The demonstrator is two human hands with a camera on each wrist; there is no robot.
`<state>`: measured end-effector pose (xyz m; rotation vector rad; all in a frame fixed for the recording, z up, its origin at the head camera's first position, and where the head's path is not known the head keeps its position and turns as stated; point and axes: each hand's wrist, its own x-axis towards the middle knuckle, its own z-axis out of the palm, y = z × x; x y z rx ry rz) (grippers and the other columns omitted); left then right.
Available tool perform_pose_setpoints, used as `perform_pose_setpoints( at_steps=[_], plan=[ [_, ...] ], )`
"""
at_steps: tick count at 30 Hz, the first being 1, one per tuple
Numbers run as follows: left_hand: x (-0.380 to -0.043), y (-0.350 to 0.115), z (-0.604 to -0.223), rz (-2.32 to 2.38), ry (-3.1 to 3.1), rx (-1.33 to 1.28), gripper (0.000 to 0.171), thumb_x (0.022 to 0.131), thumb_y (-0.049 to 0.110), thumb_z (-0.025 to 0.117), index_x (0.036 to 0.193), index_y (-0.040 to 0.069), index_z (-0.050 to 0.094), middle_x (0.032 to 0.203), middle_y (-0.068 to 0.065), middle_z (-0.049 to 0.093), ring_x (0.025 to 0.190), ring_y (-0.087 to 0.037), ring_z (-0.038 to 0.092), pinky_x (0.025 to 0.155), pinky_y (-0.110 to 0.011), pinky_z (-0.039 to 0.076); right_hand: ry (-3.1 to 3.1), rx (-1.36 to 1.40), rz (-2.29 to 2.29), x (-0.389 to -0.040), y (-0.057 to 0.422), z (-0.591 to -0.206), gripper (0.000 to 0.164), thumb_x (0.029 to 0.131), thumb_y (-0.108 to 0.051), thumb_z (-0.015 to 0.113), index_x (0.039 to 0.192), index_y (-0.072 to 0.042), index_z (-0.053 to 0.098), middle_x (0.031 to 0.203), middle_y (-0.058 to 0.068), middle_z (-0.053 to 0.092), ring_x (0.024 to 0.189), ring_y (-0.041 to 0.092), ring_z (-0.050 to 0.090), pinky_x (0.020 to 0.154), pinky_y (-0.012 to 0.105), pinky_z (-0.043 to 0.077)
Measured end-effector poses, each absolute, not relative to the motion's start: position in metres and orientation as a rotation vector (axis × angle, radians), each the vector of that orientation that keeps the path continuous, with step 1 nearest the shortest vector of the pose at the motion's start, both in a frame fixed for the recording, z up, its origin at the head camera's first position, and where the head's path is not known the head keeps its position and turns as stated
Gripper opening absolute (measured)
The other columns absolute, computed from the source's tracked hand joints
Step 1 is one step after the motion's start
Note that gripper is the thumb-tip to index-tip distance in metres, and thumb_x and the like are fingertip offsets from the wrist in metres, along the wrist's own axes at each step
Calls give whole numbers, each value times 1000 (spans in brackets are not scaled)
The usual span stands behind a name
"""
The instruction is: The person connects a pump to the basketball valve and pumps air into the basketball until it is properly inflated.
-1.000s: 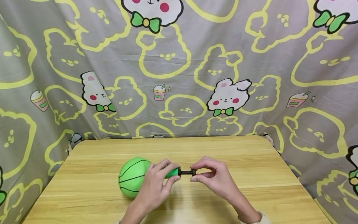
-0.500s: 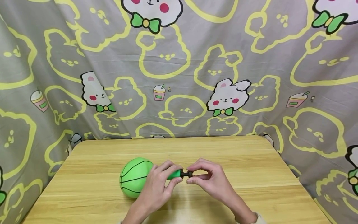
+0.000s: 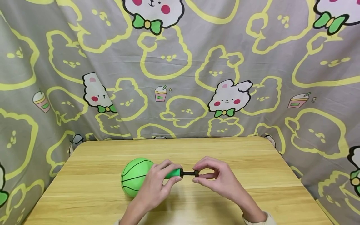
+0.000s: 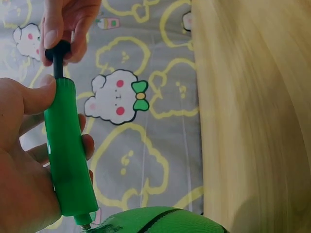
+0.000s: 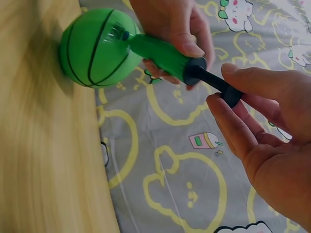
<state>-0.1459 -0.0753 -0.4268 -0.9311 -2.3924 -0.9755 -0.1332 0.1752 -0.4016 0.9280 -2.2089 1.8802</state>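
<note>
Nearer the tabletop's [image 3: 225, 150] left edge than its right is the green ball [image 3: 132, 179], mostly round, pump [image 4: 70, 155] already joined. The left hand [image 3: 157, 184] grips the barrel; the right hand [image 3: 222, 178] pinches the handle [image 3: 196, 173], rod [image 3: 188, 173] exposed, seemingly leaving a stroke unpressed.

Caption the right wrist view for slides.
Left hand grips green cylindrical pump joined to round green ball; right hand pinches black handle.

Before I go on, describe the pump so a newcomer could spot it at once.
Start at the wooden table, then find the round green ball with black lines. The pump runs from that ball through the left hand to the right hand. Unlike the ball, it is a slim green tube with a black rod and knob.
</note>
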Motion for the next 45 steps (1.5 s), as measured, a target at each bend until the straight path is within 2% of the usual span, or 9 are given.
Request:
perform_pose_setpoints(
  at_steps=[7,15,25,39,45],
  plan=[
    [-148,-78,-426,-966,-2376,-928,22,97,34,72,117,25,72,106,19,63,94,-1,60,83,-33,45,-2256,875,1895,-133,185,-397,26,84,-4,84,107,-12,74,107,8,69,101,25,68,77,42,60],
    [-153,-86,-424,-962,-2370,-894,24,96,31,74,118,21,73,106,16,65,95,-4,62,83,-35,48,-2218,892,1920,-134,201,-392,29,84,4,81,110,-6,72,110,12,67,104,23,66,78,44,60],
    [-156,-93,-423,-945,-2369,-845,25,94,31,75,117,21,74,105,16,65,94,-5,62,81,-34,47,-2206,871,1918,-135,216,-383,30,84,7,80,110,-4,71,111,19,65,106,23,66,79,45,59],
    [-155,-88,-423,-953,-2344,-850,22,96,30,73,116,22,73,104,16,65,92,-2,62,78,-31,43,-2143,898,1928,-139,211,-389,29,82,11,79,109,3,71,106,26,65,104,23,67,78,44,59],
    [-153,-85,-424,-950,-2328,-858,20,95,28,75,114,22,73,102,16,65,90,-2,62,78,-32,43,-2151,864,1955,-139,203,-394,29,82,7,81,108,-2,73,106,26,65,103,22,68,78,44,59]
  ],
)
